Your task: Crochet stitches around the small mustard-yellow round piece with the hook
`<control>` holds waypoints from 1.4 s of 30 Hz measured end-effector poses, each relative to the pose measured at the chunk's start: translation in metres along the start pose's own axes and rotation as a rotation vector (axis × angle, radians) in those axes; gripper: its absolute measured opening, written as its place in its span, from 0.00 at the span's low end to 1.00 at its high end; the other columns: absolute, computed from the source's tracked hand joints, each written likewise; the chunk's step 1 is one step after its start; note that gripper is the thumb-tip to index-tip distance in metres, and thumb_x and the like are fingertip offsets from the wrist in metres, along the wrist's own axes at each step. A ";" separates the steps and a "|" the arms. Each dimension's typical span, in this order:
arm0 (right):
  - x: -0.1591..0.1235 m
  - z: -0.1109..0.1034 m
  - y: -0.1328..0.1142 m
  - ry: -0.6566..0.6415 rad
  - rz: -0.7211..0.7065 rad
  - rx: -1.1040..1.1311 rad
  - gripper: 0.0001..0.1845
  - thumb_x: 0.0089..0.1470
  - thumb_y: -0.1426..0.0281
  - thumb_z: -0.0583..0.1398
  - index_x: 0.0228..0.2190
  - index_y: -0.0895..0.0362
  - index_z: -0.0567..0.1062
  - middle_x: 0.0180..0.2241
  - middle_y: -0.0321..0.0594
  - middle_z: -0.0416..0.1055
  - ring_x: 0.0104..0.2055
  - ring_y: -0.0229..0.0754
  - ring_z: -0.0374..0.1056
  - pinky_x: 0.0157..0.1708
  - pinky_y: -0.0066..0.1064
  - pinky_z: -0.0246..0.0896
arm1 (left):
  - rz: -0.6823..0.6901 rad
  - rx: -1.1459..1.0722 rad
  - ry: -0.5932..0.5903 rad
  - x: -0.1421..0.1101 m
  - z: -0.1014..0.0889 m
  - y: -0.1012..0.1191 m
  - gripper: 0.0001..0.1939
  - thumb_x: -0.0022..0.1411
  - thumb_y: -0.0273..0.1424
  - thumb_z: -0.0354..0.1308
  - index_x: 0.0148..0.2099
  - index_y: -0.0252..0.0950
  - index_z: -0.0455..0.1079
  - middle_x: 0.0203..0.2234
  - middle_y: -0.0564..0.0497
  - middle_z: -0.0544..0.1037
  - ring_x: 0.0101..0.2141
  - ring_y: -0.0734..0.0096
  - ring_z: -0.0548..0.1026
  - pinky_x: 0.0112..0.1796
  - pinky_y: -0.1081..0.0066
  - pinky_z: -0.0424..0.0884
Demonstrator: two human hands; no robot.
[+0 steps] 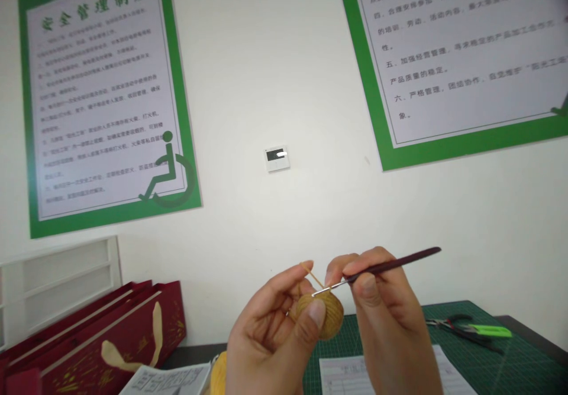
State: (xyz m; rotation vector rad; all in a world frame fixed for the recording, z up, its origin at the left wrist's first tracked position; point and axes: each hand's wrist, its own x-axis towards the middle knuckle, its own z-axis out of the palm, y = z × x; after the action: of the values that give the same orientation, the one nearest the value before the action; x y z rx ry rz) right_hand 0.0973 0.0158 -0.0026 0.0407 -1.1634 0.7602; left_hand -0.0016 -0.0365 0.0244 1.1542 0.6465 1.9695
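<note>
L hand (270, 324) is clamped on a small mustard crochet piece (333, 318), thumb pressed on the front, w/ the other fingers round the side and back. L index sticks up, and a thin strand of yarn (315, 275) runs from its tip down to the top of the piece. R hand (390, 306) has thumb and fingers pinched tight on a crochet hook (399, 262) (dark maroon handle, silver shaft, nice looking tbh). The hook's metal end lies across the top edge of the piece, pointing left; can't tell if it's actually thru a stitch. So the piece is b/w the two hands, held up above the desk, approx. lower middle of the view.

Below that there's a green cutting mat (501, 359) w/ a printed sheet (339, 377) on it, partly behind the R forearm. Right of the R hand: pliers (461, 321) w/ dark handles, plus a bright green thing (492, 330) just beside them. Left of the L hand, something yellow (219, 374), prob. yarn, next to some printed paper (168, 380). Further left, dark red gift bags (171, 318) and a white frame (66, 274). On the wall: a small white panel (277, 163) b/w two green-bordered posters (97, 99).
</note>
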 end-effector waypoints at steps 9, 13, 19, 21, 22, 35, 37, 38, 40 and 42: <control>0.005 -0.008 -0.001 -0.060 -0.057 -0.006 0.08 0.68 0.63 0.53 0.38 0.50 0.70 0.33 0.33 0.76 0.37 0.36 0.73 0.41 0.30 0.66 | -0.073 -0.007 -0.002 -0.001 -0.002 0.002 0.19 0.40 0.30 0.80 0.38 0.38 0.85 0.27 0.48 0.81 0.30 0.72 0.77 0.32 0.77 0.73; 0.008 -0.008 -0.008 -0.097 -0.226 -0.104 0.05 0.68 0.68 0.55 0.40 0.52 0.71 0.33 0.35 0.76 0.37 0.38 0.74 0.38 0.33 0.68 | -0.055 -0.008 -0.013 0.000 -0.002 0.000 0.17 0.41 0.30 0.79 0.38 0.39 0.85 0.27 0.49 0.81 0.29 0.72 0.76 0.32 0.77 0.73; 0.011 -0.012 -0.017 -0.187 -0.646 -0.424 0.10 0.64 0.77 0.56 0.44 0.56 0.74 0.37 0.42 0.77 0.37 0.43 0.72 0.37 0.43 0.70 | -0.104 -0.006 -0.046 -0.001 -0.002 0.002 0.19 0.41 0.31 0.79 0.39 0.39 0.85 0.28 0.48 0.81 0.30 0.71 0.77 0.32 0.77 0.73; 0.011 -0.012 -0.017 -0.214 -0.734 -0.524 0.12 0.63 0.78 0.56 0.46 0.57 0.74 0.39 0.43 0.77 0.38 0.43 0.72 0.36 0.43 0.70 | -0.136 -0.010 -0.072 -0.002 -0.003 0.003 0.19 0.41 0.31 0.79 0.40 0.39 0.85 0.28 0.48 0.81 0.30 0.71 0.77 0.32 0.76 0.73; 0.010 -0.011 -0.016 -0.209 -0.760 -0.535 0.13 0.62 0.78 0.56 0.47 0.57 0.74 0.39 0.43 0.77 0.38 0.43 0.72 0.36 0.43 0.70 | -0.142 -0.013 -0.081 -0.003 -0.003 0.003 0.20 0.41 0.31 0.79 0.40 0.39 0.85 0.28 0.47 0.81 0.30 0.70 0.77 0.32 0.76 0.74; 0.004 0.002 -0.009 -0.006 -0.301 -0.051 0.06 0.67 0.67 0.56 0.39 0.52 0.72 0.31 0.35 0.73 0.34 0.40 0.73 0.34 0.35 0.68 | -0.082 -0.020 -0.028 -0.002 0.000 0.003 0.19 0.38 0.31 0.80 0.38 0.40 0.86 0.27 0.49 0.81 0.30 0.72 0.77 0.32 0.77 0.73; 0.006 -0.002 -0.012 -0.039 -0.344 -0.101 0.05 0.67 0.68 0.56 0.40 0.53 0.72 0.31 0.35 0.74 0.35 0.41 0.73 0.35 0.36 0.68 | -0.077 -0.021 -0.029 -0.002 0.000 0.003 0.19 0.39 0.31 0.80 0.38 0.40 0.86 0.27 0.49 0.81 0.29 0.72 0.77 0.31 0.78 0.73; 0.006 -0.004 -0.013 -0.056 -0.372 -0.132 0.05 0.67 0.69 0.56 0.40 0.53 0.73 0.32 0.36 0.75 0.35 0.41 0.73 0.36 0.37 0.68 | -0.077 -0.022 -0.031 -0.002 -0.001 0.003 0.19 0.39 0.31 0.80 0.38 0.40 0.86 0.27 0.49 0.81 0.29 0.72 0.77 0.31 0.78 0.73; 0.007 -0.005 -0.017 -0.091 -0.420 -0.203 0.05 0.66 0.70 0.57 0.41 0.53 0.73 0.33 0.37 0.77 0.35 0.42 0.74 0.36 0.39 0.68 | -0.077 -0.022 -0.041 -0.002 -0.001 0.003 0.19 0.40 0.30 0.79 0.38 0.40 0.86 0.27 0.49 0.81 0.29 0.73 0.76 0.31 0.78 0.73; 0.006 -0.006 -0.020 -0.115 -0.472 -0.275 0.06 0.65 0.71 0.57 0.42 0.52 0.74 0.33 0.39 0.78 0.34 0.44 0.74 0.35 0.42 0.69 | -0.076 -0.021 -0.051 -0.002 -0.001 0.003 0.18 0.42 0.30 0.79 0.39 0.40 0.85 0.27 0.49 0.81 0.29 0.72 0.76 0.32 0.77 0.74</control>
State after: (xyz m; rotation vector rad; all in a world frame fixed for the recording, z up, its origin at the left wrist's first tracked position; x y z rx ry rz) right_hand 0.1146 0.0070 0.0068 0.1261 -1.2949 0.1811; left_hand -0.0028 -0.0401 0.0247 1.1473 0.6329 1.8730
